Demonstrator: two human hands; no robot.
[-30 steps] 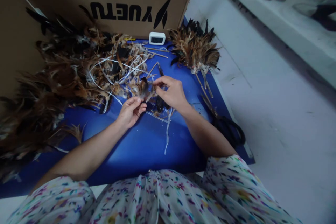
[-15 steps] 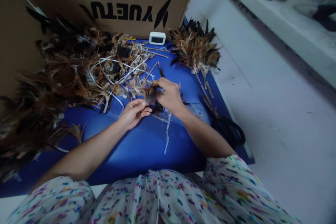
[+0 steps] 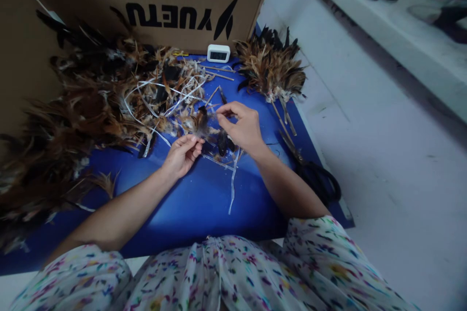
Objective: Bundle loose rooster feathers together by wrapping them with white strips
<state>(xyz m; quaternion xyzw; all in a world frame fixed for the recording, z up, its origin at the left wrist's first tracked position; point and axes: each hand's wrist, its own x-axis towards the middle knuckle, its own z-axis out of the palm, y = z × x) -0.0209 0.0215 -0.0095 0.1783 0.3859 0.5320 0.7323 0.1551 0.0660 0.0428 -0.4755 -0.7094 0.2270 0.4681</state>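
- Feather tuft (image 3: 202, 121): over the bench (image 3: 204, 214), between far and near edges.
- Left hand (image 3: 182, 155) pinches its base; right hand (image 3: 242, 126) just beside, cannot tell if grasping.
- Step: apparently teasing; next calls for steady left pinch.

Left hand's grip (image 3: 184, 153) has a feather (image 3: 202, 126) pinched over the middle of the blue tabletop (image 3: 182, 214). Right hand's grip (image 3: 218, 115) is just beside it, thumb and index close together, can't tell if there's anything in there. Big messy pile (image 3: 98, 102) of feathers runs along the left edge to the far-left corner. There's a bundle (image 3: 272, 65) near the far-right corner, scissors (image 3: 319, 180) by the right edge, and a white gadget (image 3: 218, 53) at the far edge.
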